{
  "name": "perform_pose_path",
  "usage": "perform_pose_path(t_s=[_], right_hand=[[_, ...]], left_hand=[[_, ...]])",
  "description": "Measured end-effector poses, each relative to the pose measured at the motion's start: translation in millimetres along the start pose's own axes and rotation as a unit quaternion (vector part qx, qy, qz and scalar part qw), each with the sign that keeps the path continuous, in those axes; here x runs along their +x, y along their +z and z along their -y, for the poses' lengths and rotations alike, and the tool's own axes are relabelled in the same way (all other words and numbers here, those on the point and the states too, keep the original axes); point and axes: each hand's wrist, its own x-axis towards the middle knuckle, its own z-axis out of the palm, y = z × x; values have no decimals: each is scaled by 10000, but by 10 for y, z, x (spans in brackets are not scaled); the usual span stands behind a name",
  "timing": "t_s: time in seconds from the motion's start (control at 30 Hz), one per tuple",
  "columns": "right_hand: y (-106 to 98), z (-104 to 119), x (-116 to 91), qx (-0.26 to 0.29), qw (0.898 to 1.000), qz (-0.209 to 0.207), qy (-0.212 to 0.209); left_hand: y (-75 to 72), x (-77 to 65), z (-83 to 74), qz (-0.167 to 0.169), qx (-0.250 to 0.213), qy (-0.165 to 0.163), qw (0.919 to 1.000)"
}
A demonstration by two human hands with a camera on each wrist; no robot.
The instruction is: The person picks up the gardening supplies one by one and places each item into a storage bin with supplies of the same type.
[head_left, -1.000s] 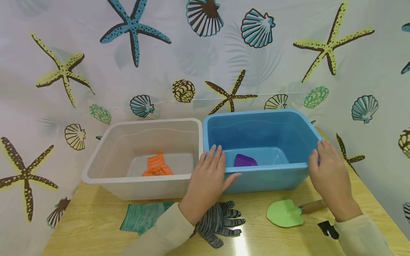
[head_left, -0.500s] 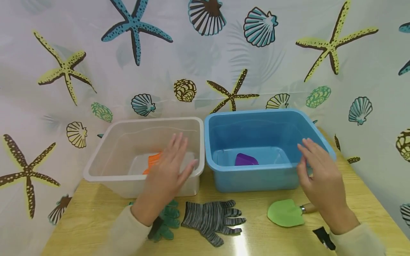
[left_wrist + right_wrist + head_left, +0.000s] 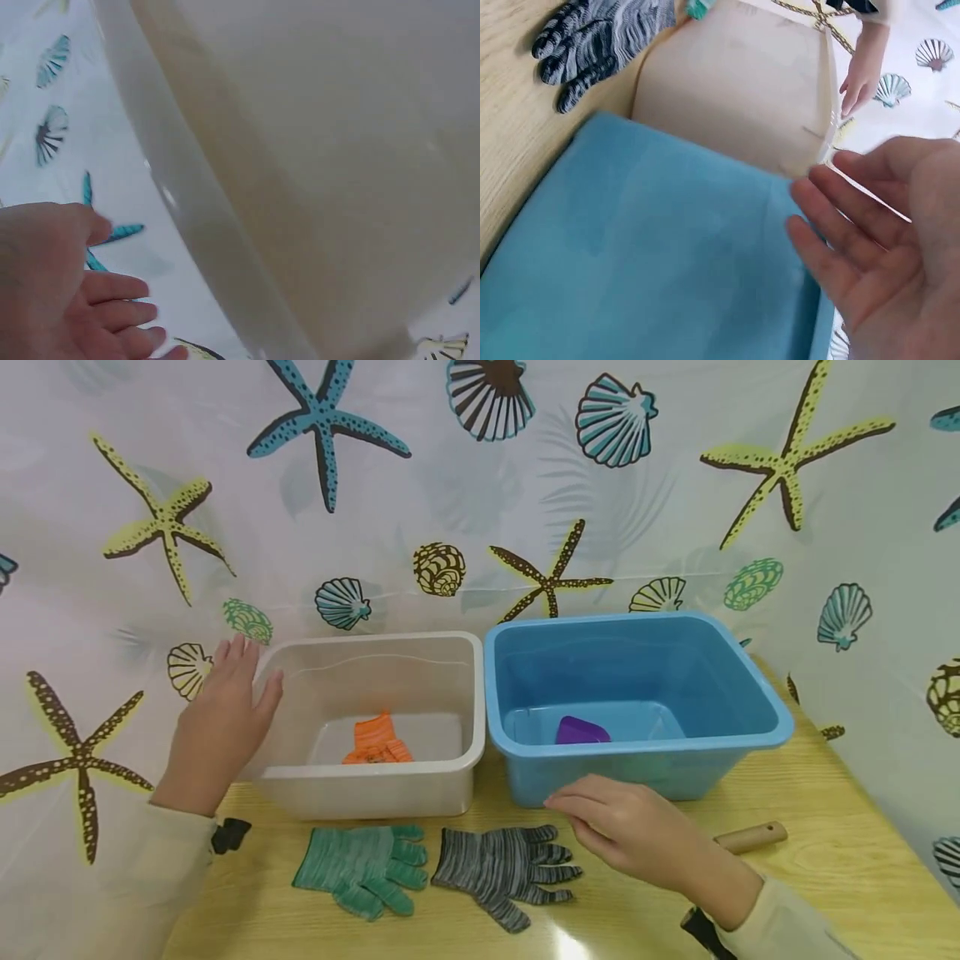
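My left hand (image 3: pixel 220 722) is at the left end of the beige plastic tub (image 3: pixel 375 793), fingers extended and thumb apart. In the left wrist view a gap shows between its fingertips and the tub's rim. Inside that tub lies an orange knitted glove (image 3: pixel 375 742), partly hidden by the front wall. My right hand (image 3: pixel 637 831) hovers in front of the blue tub (image 3: pixel 645 752), fingers loosely bent around nothing. A purple object (image 3: pixel 582 731), only partly visible, is in the blue tub. A green glove (image 3: pixel 363 868) and a grey striped glove (image 3: pixel 504 870) lie flat before the tubs.
Behind the right forearm, a wooden handle (image 3: pixel 752 837) sticks out on the wooden table (image 3: pixel 840 852); the rest of that tool is covered. A curtain (image 3: pixel 495 485) printed with starfish and shells hangs close behind both tubs. The tubs stand side by side.
My left hand has left the place where the tubs meet and moved to the beige tub's left end. My right hand has come off the blue tub's right rim and moved left, toward me.
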Motion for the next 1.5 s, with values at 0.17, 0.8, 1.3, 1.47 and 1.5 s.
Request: perform_pose_path(t_s=[0.17,0.8,1.3,1.47,1.5], right_hand=[[261,32,87,279,9910,1302,129],[1137,118,589,-47,9627,2616,-687],[1456,140,732,-383,9580,2693,-911],[1494,136,776,-428,9562,2756,-892],[1497,137,785,-445,9562,2763,-862]], left_hand=[[58,182,302,865,107,-208,9960],[424,231,709,985,339,-289,9941],[430,234,717,1557,59,-836,9842],[431,240,691,1488,59,-838,9853],[433,241,690,1490,63,-841,9852]])
